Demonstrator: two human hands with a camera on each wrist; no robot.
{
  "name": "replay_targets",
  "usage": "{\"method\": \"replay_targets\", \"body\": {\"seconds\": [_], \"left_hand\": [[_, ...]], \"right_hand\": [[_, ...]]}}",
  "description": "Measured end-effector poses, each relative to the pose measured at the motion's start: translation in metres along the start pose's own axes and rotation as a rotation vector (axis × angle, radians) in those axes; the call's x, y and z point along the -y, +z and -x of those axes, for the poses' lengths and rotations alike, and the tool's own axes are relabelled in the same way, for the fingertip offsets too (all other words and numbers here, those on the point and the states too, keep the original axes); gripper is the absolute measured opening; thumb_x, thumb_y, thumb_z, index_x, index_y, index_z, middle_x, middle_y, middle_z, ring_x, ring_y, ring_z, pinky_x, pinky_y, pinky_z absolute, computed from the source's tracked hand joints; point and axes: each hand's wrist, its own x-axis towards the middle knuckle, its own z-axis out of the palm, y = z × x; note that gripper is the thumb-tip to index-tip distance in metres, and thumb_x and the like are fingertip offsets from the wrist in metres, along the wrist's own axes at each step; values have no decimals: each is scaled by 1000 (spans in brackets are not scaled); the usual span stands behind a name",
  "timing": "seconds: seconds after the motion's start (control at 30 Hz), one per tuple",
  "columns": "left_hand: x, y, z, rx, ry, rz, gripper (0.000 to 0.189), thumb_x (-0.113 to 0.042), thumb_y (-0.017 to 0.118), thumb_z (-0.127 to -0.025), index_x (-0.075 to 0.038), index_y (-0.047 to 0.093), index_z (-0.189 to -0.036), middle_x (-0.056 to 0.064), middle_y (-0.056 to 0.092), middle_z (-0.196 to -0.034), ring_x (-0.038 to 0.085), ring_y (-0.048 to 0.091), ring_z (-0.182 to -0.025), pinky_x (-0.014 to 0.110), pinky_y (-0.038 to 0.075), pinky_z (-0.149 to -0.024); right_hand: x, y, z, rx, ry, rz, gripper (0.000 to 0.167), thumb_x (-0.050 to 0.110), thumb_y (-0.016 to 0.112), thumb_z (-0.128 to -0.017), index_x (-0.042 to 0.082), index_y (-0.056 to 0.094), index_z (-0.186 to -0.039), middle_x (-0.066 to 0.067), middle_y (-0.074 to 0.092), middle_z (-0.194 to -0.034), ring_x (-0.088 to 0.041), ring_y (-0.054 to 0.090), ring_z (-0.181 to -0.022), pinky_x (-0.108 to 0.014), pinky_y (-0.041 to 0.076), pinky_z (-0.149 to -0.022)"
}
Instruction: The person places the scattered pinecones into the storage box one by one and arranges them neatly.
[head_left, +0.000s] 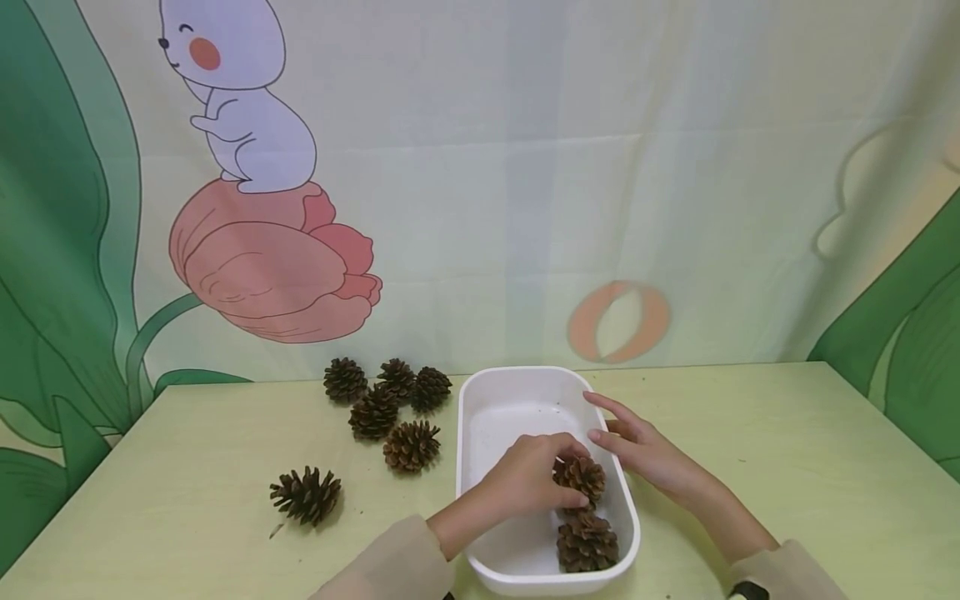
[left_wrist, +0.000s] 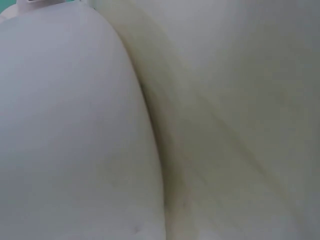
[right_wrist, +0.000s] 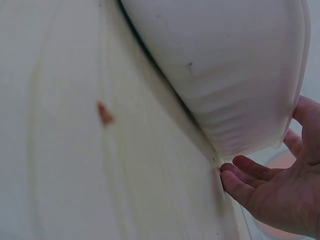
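In the head view my left hand point(head_left: 528, 477) grips a brown pine cone point(head_left: 585, 478), thumb and fingers curled about it, inside a white tub point(head_left: 471, 553). Another pine cone point(head_left: 587, 543) lies just below it in the tub's near right corner. On the tub's right side my right hand point(head_left: 660, 457) has its index finger and thumb at the rim. From the right wrist view, the extended fingers of that hand point(right_wrist: 285, 195) are beside and under the tub's outer wall point(right_wrist: 225, 65). The left wrist view has only the pale tub wall point(left_wrist: 75, 125) and tabletop, no hand.
Several pine cones point(head_left: 375, 412) cluster on the pale tabletop point(head_left: 202, 467) left of the tub. One more pine cone point(head_left: 306, 496) lies nearer the front left. A printed curtain point(head_left: 465, 183) hangs behind the table's back edge.
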Motion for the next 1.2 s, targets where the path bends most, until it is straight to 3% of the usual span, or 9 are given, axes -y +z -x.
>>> {"method": "replay_targets", "body": {"seconds": [0.27, 0.57, 0.8, 1.03, 1.2], "left_hand": [[2, 5, -1, 52, -20, 42, 38, -22, 77, -72, -15, 60, -105, 1, 65, -104, 10, 58, -97, 20, 46, -81], [2, 4, 0, 68, -24, 44, 39, -23, 76, -74, -15, 59, -108, 3, 65, -106, 12, 58, -99, 22, 46, -82], [0, 0, 3, 70, -29, 55, 42, -22, 75, -74, -12, 59, -112, 4, 64, -107, 12, 60, -95, 19, 46, -80], [0, -7, 9, 68, -60, 135, 43, -18, 75, -74, -10, 59, -113, 3, 63, -109, 17, 61, -95, 18, 48, -78], [3, -10, 14, 49, -46, 162, 43, -17, 74, -74, -9, 60, -113, 4, 62, -111, 18, 60, -97, 18, 48, -77]], "right_hand": [[-1, 0, 0, -9, 17, 5, 58, 24, 49, -95, 13, 22, -145, -33, 35, -133, -32, 48, -112, -40, 46, -88], [0, 0, 0, -18, 25, 8, 58, 24, 49, -95, 14, 22, -145, -32, 32, -136, -34, 45, -115, -41, 45, -89], [0, 1, 0, -25, 34, 19, 57, 25, 49, -94, 15, 23, -145, -32, 34, -135, -34, 46, -115, -42, 44, -90], [0, 1, 0, -19, 28, 7, 58, 24, 49, -95, 14, 22, -145, -33, 35, -133, -31, 49, -111, -40, 45, -88], [0, 1, 0, -32, 33, 17, 57, 24, 49, -94, 15, 23, -145, -32, 37, -132, -31, 49, -110, -41, 44, -89]]}}
